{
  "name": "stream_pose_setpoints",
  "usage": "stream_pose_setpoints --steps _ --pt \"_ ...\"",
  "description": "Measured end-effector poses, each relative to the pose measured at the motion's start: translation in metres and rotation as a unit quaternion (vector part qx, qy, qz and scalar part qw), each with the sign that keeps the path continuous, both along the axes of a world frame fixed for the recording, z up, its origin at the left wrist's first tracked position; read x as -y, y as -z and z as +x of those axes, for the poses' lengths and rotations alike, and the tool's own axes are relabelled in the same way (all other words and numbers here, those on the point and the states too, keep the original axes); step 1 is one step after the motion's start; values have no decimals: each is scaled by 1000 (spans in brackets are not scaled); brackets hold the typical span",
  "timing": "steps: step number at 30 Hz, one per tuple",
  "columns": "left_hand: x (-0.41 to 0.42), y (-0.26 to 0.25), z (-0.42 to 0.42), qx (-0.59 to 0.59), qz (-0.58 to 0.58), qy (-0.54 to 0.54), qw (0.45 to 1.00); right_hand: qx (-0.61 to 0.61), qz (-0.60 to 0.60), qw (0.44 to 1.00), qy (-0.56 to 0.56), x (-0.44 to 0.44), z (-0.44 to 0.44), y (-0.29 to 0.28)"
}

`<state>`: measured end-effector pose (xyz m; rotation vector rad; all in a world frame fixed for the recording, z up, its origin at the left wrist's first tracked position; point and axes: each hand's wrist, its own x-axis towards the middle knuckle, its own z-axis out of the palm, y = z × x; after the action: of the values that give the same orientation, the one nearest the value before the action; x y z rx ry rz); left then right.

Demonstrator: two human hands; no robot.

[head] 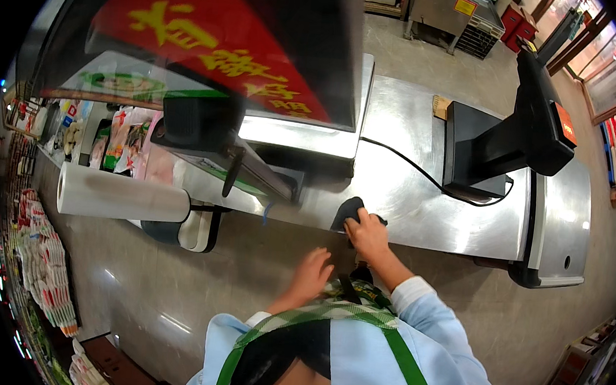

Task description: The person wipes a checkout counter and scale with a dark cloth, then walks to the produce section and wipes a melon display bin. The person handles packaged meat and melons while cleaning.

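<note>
My right hand is closed on a dark cloth-like thing at the near edge of the stainless steel counter. The dark thing lies partly on the metal, and its exact kind cannot be told. To the left, my left hand hangs in front of the counter edge, a little blurred, fingers apart and holding nothing visible. Left of the dark thing stands a device with a grey side and a green-edged panel. A black cable runs over the counter to a black stand-mounted device on the right.
A roll of clear plastic bags sticks out at the left. Behind it lie packaged goods. A large red and black sign panel bearing writing fills the upper left. A metal-topped unit adjoins the counter's right end.
</note>
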<state>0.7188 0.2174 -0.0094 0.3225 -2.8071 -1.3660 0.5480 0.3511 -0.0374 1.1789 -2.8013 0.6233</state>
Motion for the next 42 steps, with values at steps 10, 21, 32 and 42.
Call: stream_pose_setpoints --steps 10,21,32,42 --pt "8 -11 16 46 -11 -36 998 -80 2 973 214 -12 -128 -4" --pt "-4 7 -21 17 123 -103 987 687 -381 596 167 -69 60 15" --pt "-61 -50 -62 -81 217 -70 970 -65 -186 980 -1 -106 1 -145" --pt "-107 -52 -74 -20 166 44 985 405 -353 813 222 -111 22 -74"
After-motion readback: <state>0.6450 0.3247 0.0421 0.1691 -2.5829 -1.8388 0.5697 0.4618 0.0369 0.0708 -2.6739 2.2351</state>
